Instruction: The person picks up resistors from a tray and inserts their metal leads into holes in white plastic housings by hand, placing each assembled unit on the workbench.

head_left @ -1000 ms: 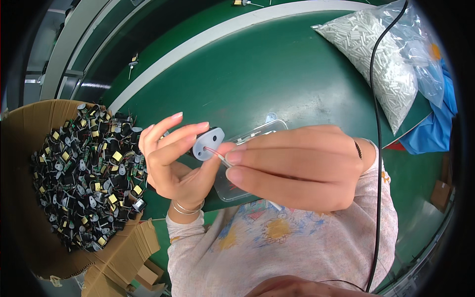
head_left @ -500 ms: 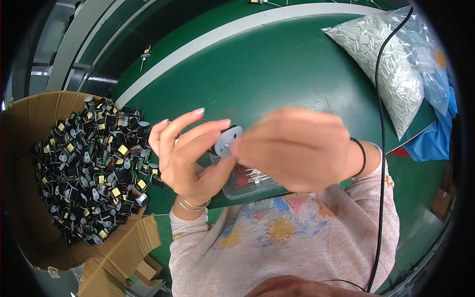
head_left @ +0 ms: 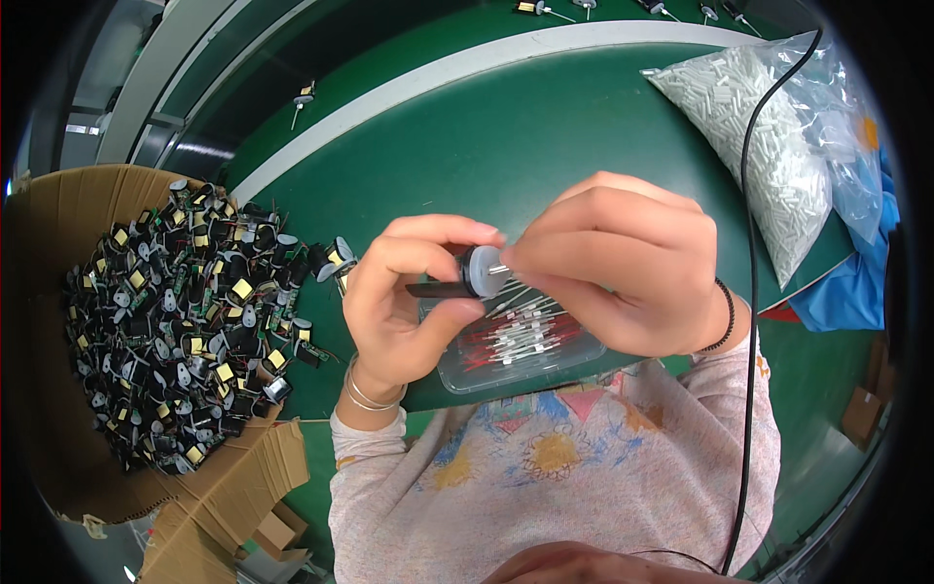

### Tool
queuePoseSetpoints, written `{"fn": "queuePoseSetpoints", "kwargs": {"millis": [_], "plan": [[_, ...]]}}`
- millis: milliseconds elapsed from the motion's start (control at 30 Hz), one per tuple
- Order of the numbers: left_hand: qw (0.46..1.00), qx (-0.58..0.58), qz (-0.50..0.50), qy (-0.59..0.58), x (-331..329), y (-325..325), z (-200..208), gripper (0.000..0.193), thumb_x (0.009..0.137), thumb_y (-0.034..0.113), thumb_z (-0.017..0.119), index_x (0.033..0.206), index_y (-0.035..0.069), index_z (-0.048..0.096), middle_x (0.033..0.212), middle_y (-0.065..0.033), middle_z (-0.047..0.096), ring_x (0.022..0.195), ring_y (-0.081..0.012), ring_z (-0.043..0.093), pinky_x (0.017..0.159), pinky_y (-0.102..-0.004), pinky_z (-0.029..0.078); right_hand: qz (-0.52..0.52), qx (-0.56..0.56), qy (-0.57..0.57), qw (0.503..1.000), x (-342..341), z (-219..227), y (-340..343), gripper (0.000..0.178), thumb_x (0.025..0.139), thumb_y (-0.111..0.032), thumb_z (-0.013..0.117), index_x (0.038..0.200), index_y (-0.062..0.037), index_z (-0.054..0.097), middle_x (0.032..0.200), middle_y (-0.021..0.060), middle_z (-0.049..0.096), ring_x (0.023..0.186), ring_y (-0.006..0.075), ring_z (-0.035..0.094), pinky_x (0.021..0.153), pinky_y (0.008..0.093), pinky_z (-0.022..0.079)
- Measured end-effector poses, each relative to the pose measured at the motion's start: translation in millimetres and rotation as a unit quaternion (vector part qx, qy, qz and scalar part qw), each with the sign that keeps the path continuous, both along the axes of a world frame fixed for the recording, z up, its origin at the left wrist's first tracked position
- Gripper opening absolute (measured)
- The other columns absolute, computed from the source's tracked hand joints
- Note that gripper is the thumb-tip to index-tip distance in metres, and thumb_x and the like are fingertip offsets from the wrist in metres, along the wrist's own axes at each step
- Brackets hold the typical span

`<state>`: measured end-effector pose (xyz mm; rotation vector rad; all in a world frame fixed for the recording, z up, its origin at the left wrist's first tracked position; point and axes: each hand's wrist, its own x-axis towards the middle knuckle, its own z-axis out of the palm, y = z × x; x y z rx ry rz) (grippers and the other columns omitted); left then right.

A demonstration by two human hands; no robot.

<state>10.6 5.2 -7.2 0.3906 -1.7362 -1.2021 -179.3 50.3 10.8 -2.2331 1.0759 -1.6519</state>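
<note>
My left hand (head_left: 394, 302) is closed around a black cylindrical part with a grey round cap (head_left: 483, 271), the cap turned to the right. Against the middle of that cap, the fingertips of my right hand (head_left: 628, 263) pinch a thin, pale pin (head_left: 499, 270); whether it sits inside the cap I cannot tell. Under both hands lies a clear plastic tray (head_left: 467, 383) holding white-sleeved pins (head_left: 520, 336) and red wires. Just left of my left hand is another black part with a grey cap (head_left: 338, 255).
At the left, a cardboard box (head_left: 107, 185) is heaped with similar black parts (head_left: 185, 321). A clear bag of short white tubes (head_left: 754, 136) lies far right, crossed by a black cable (head_left: 747, 243). Beyond a pale rail (head_left: 438, 63), a few capped parts rest on a green surface.
My right hand has shifted slightly right, and the thin pin now shows between its fingertips and the cap. The held part has moved right and turned its cap rightward.
</note>
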Motion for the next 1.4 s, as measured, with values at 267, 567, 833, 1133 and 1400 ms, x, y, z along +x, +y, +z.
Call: {"fn": "queuePoseSetpoints", "kwargs": {"millis": [267, 567, 833, 1133, 1400], "plan": [[0.995, -0.069, 0.07, 0.01, -1, 14, -5, 0.024, 0.073, -0.002, 0.07, 0.086, -0.003, 0.049, 0.099, -0.0231, 0.06, 0.082, -0.0282, 0.066, 0.07, -0.0321, 0.055, -0.062, -0.107, 0.054, 0.991, 12, -8, 5, 0.033, 0.046, -0.001, 0.061, 0.079, 0.0013, 0.067, 0.072, 0.0068, 0.06, 0.063, 0.0193, 0.058, 0.053, 0.0271, 0.048], [0.995, -0.073, 0.07, -0.017, 4, 15, -7, 0.026, 0.072, -0.004, 0.069, 0.087, -0.005, 0.048, 0.098, -0.0242, 0.06, 0.087, -0.0248, 0.064, 0.072, -0.031, 0.053, 0.003, -0.017, -0.021, 1.0, 16, -9, 3, 0.023, 0.055, 0.008, 0.064, 0.077, 0.0014, 0.066, 0.071, 0.008, 0.061, 0.059, 0.019, 0.058, 0.05, 0.0262, 0.046], [0.994, 0.078, 0.076, 0.023, -3, 9, -13, 0.023, 0.079, 0.001, 0.066, 0.091, -0.003, 0.046, 0.101, -0.0182, 0.055, 0.098, -0.024, 0.06, 0.074, -0.0297, 0.053, -0.019, 0.031, -0.098, 0.994, 20, -20, -15, 0.011, 0.064, 0.001, 0.069, 0.073, -0.0041, 0.063, 0.068, 0.0049, 0.06, 0.057, 0.0202, 0.058, 0.05, 0.0282, 0.045], [0.965, 0.262, 0.023, 0.01, 3, -29, -17, 0.021, 0.088, 0.013, 0.059, 0.098, -0.002, 0.049, 0.096, -0.0129, 0.059, 0.078, -0.0122, 0.057, 0.069, -0.0254, 0.051, 0.101, 0.276, -0.191, 0.936, 16, -20, -54, 0.008, 0.073, -0.003, 0.067, 0.079, 0.0022, 0.065, 0.07, 0.0071, 0.065, 0.064, 0.0138, 0.064, 0.057, 0.0246, 0.05], [0.984, 0.061, 0.128, -0.106, 22, -49, -23, 0.05, 0.075, 0.007, 0.071, 0.119, 0.0, 0.048, 0.104, -0.013, 0.061, 0.096, -0.0159, 0.06, 0.085, -0.0283, 0.048, 0.145, 0.388, -0.241, 0.877, 26, -30, -100, 0.013, 0.077, -0.009, 0.069, 0.083, 0.0025, 0.066, 0.075, 0.0078, 0.065, 0.064, 0.0111, 0.062, 0.06, 0.0222, 0.052]]}}
